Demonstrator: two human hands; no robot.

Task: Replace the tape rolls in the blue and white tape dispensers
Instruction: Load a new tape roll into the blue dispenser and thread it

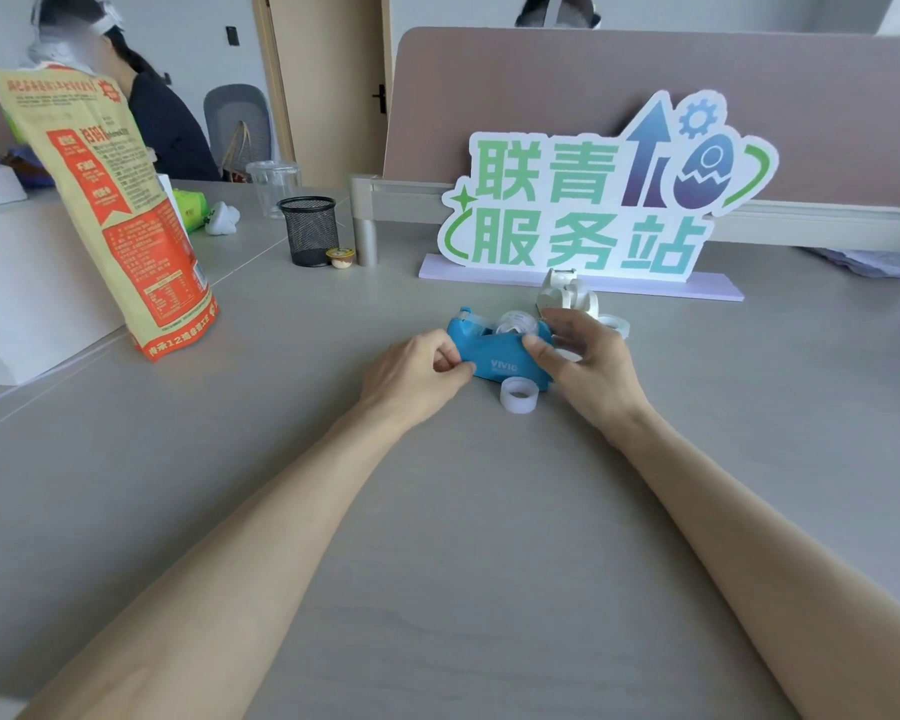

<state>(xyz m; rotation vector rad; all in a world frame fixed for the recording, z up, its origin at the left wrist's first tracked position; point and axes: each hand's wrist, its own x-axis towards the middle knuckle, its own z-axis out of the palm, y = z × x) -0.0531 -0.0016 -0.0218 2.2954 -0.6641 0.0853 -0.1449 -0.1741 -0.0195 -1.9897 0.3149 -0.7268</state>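
The blue tape dispenser (pixel 500 356) sits on the grey desk, a clear tape roll (pixel 513 324) seated in its top. My left hand (pixel 419 368) pinches the dispenser's near left end. My right hand (pixel 585 358) grips its right end, thumb on the side. A loose clear tape roll (pixel 518 394) lies on the desk just in front of the dispenser. The white tape dispenser (pixel 567 293) stands behind my right hand, with another tape roll (pixel 615 324) beside it.
A standing sign (pixel 593 200) with a lilac base blocks the back. A tall snack bag (pixel 120 215) stands at left. A black mesh cup (pixel 310 228), a small pudding cup (pixel 341 257) and a clear plastic cup (pixel 274 184) are behind left. A person sits far left.
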